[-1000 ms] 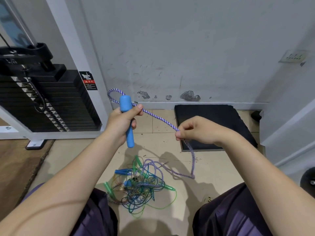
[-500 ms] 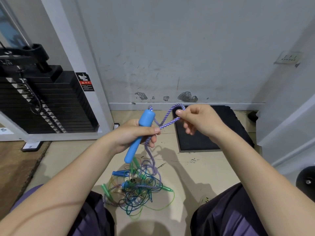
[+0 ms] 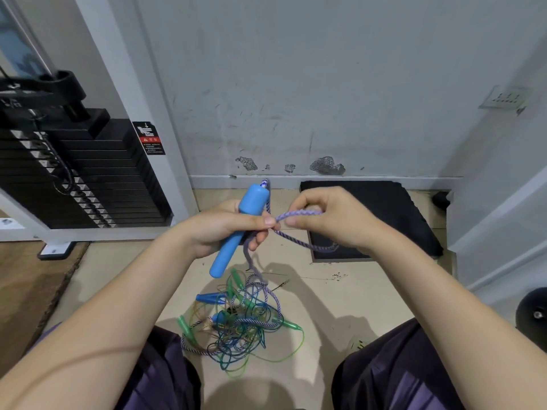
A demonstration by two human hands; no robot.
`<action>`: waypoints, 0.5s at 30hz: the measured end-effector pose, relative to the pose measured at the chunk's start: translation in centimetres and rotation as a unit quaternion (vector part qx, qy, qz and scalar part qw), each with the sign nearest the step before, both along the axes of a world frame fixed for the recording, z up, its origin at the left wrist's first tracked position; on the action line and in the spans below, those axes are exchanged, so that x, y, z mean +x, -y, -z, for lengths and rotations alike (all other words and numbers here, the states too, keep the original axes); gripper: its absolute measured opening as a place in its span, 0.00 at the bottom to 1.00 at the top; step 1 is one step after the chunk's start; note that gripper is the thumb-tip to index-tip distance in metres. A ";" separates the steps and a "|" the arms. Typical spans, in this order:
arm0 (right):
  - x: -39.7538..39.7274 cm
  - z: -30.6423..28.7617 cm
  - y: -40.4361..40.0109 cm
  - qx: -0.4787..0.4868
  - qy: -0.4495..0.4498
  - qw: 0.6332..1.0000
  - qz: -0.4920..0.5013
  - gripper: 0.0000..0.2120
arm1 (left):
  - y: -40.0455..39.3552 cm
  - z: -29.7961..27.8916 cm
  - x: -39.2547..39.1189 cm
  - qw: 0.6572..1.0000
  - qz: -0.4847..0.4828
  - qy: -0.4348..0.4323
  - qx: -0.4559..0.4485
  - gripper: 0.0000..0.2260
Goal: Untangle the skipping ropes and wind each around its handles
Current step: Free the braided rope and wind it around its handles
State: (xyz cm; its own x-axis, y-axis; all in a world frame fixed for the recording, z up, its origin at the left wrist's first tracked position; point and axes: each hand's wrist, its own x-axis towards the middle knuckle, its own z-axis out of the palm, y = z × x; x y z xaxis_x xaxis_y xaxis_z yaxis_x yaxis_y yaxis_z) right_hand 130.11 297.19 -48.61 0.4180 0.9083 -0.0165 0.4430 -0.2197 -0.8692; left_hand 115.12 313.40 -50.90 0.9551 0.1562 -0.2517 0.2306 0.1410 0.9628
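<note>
Purple braided rope is pinched in my right hand beside the blue handle my left hand grips, mid-wind, its tail trailing into the tangled pile on the floor below; next, I judge, another loop around the handle.

The skipping rope handle is bright blue. Its rope is purple with white stripes twisted round it. The pile on the tan floor has thin green and blue ropes. The mat is black. The wall is grey-white.
</note>
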 end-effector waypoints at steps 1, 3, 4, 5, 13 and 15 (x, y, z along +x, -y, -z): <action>0.3 -0.5 0.3 0.013 -0.012 0.999 0.027 0.05 | -0.5 -0.1 -0.2 1.000 -0.016 -0.003 0.005 0.03; 1.3 -1.0 1.0 0.021 -0.027 0.997 0.065 0.06 | -1.5 -0.1 -0.5 0.998 -0.053 -0.006 0.031 0.04; 1.7 -1.0 1.2 0.018 -0.028 0.997 0.070 0.06 | -1.9 -0.1 -0.7 0.996 -0.070 -0.009 0.048 0.04; 1.9 -0.9 1.4 0.012 -0.029 0.997 0.067 0.07 | -2.1 -0.1 -0.7 0.995 -0.082 -0.008 0.059 0.04; -1.1 1.7 -0.5 -0.041 -0.010 0.998 -0.035 0.13 | 1.4 0.9 0.6 0.997 -0.051 0.016 0.061 0.07; -0.9 1.4 -0.6 -0.046 0.038 0.998 -0.023 0.11 | 1.2 0.8 0.6 0.998 -0.038 0.013 0.052 0.07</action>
